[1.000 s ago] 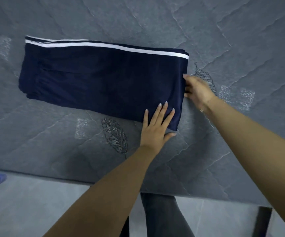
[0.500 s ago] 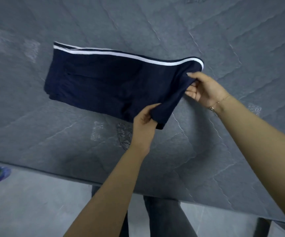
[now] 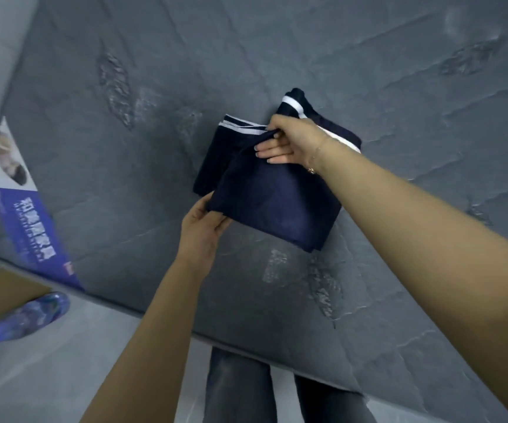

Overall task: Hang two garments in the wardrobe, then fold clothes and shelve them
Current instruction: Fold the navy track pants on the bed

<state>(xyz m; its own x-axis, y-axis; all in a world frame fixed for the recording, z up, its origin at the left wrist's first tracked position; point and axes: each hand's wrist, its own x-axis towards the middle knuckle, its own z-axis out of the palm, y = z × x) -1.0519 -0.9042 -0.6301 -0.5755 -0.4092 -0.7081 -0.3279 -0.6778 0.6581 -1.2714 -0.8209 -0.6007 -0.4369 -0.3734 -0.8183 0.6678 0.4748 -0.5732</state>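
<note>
**As the right-hand end comes over, navy trousers shrink to half their length**

Where a second ago the navy trousers (image 3: 272, 190) lay stretched long and flat across the grey mattress (image 3: 124, 148), with one palm pressing the near edge, they now sit as a compact bundle just past the middle of the mattress, toward one o'clock from centre. The left hand (image 3: 205, 227) pinches the near corner of the top layer at about seven o'clock of the bundle, fingers curled around the cloth. The right hand (image 3: 289, 138) grips the far edge by the white side stripe (image 3: 240, 129) at about twelve o'clock, thumb over and fingers under the fabric. The carried layer is not yet laid flat; its leading edge is still raised and creased.

Judging from this, the fold is mid-way through: the piece needs setting down, squaring and smoothing before it can go to a shelf. At nine o'clock a printed blue label (image 3: 30, 230) marks the mattress corner, and a blue patterned slipper (image 3: 24, 319) lies on the floor at eight o'clock.
</note>
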